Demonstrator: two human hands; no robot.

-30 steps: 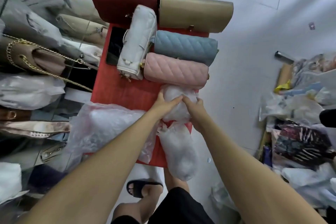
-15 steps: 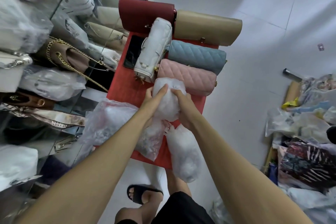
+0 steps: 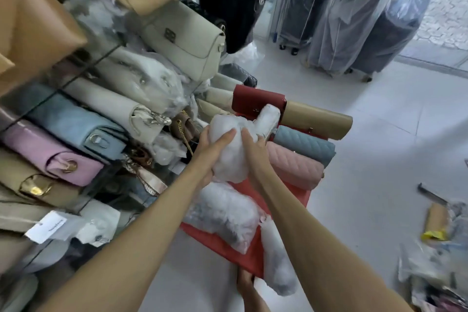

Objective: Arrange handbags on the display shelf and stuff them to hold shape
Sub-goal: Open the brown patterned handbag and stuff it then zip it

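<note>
- Head view: your glass display shelf (image 3: 76, 76) at left is crowded with handbags, so pick a gap first.
- Both hands, left hand (image 3: 210, 152) and right hand (image 3: 254, 151), curl round the white crinkled plastic stuffing bundle (image 3: 229, 144), above the red table (image 3: 291, 192); keep it compact.

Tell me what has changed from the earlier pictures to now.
Both hands, left hand and right hand, have lifted the white bundle off the red stool toward the shelf, gripping it throughout. The pink bag, blue bag and other wrapped bundles stayed put.
</note>
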